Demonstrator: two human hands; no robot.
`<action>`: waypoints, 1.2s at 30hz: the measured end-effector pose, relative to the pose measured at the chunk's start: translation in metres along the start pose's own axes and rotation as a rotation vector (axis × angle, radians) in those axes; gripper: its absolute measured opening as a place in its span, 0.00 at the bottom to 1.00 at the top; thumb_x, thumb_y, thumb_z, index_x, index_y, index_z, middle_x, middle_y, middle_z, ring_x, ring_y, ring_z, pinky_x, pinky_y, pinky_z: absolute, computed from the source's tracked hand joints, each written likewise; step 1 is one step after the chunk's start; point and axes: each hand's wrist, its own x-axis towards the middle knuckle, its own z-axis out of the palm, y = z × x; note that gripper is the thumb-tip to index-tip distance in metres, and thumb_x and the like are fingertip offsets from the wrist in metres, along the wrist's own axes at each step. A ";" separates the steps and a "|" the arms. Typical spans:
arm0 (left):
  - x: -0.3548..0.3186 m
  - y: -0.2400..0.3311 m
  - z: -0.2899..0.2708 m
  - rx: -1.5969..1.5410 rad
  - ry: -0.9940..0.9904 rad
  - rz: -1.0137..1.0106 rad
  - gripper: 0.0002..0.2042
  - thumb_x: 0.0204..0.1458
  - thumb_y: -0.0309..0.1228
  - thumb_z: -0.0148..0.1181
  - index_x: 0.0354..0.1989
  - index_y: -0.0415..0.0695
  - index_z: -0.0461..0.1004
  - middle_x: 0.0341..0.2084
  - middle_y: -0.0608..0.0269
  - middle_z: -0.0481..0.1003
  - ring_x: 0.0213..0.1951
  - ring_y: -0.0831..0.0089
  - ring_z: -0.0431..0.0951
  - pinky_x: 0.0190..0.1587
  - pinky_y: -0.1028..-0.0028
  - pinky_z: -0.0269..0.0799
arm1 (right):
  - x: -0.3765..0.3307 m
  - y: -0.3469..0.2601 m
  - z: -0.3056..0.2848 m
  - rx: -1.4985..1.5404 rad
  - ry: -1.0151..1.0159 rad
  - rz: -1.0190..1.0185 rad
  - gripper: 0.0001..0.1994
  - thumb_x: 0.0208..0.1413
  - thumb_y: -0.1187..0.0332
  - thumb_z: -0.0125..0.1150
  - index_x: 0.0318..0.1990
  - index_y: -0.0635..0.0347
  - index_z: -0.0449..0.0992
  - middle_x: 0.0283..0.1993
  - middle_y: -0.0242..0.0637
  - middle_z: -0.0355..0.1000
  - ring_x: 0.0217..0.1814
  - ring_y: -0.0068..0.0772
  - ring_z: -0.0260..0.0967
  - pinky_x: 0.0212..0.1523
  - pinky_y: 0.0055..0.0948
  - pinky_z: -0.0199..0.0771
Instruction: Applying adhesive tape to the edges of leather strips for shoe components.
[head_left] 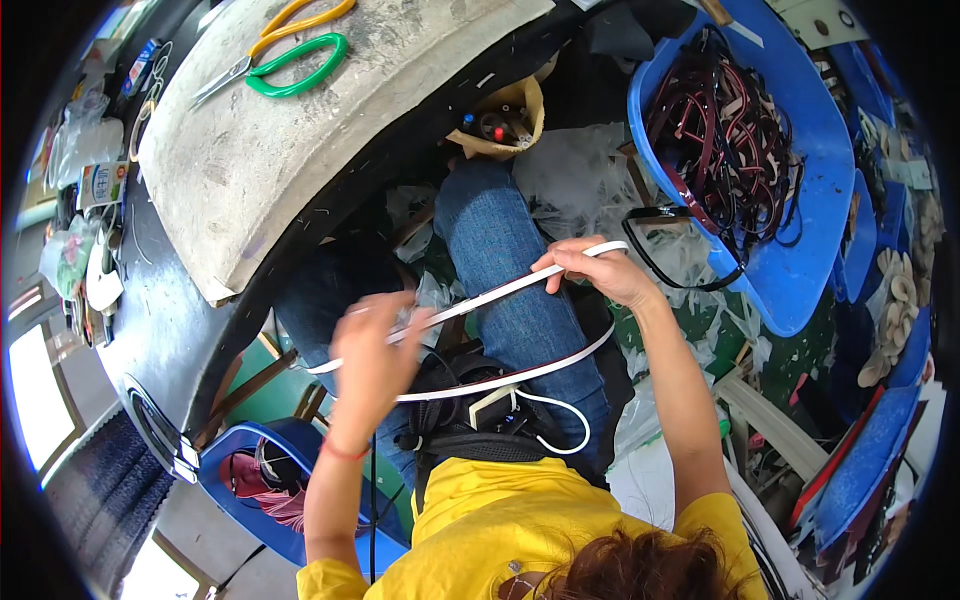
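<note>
A long, narrow white strap runs taut between my hands above my lap, its side edge showing dark. My right hand is closed, pinching the strap close to its curled right end. Smeared by motion, my left hand is at the strap's left part, so its fingers' grip is unclear. A second stretch of white strap loops across my thighs, nearer my body. By my waist, a thin white cord and a pale clip-like piece lie over a black pouch or belt.
Scissors with one orange and one green handle lie on the grey-white board at the upper left. A blue tub at the right holds tangled dark red and black straps. Another blue bin stands lower left.
</note>
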 end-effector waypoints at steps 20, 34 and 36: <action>-0.059 -0.101 -0.066 -0.118 -0.203 -0.388 0.10 0.46 0.29 0.64 0.23 0.33 0.72 0.17 0.58 0.71 0.22 0.73 0.69 0.28 0.75 0.65 | 0.003 0.013 -0.015 0.160 -0.080 -0.006 0.16 0.59 0.65 0.47 0.43 0.68 0.76 0.35 0.40 0.76 0.41 0.27 0.70 0.42 0.22 0.62; -0.035 -0.062 -0.028 0.344 0.163 -0.039 0.09 0.49 0.30 0.60 0.38 0.43 0.75 0.34 0.54 0.75 0.38 0.57 0.75 0.43 0.64 0.68 | -0.001 0.001 -0.004 0.016 -0.039 0.040 0.17 0.61 0.62 0.46 0.40 0.68 0.77 0.31 0.38 0.75 0.37 0.25 0.70 0.40 0.21 0.64; 0.004 -0.007 0.004 -0.022 0.035 0.066 0.06 0.49 0.29 0.60 0.31 0.40 0.76 0.26 0.55 0.76 0.30 0.61 0.76 0.34 0.69 0.69 | -0.001 0.005 -0.004 0.008 -0.004 0.015 0.17 0.61 0.62 0.46 0.41 0.68 0.77 0.31 0.38 0.75 0.37 0.25 0.70 0.39 0.21 0.64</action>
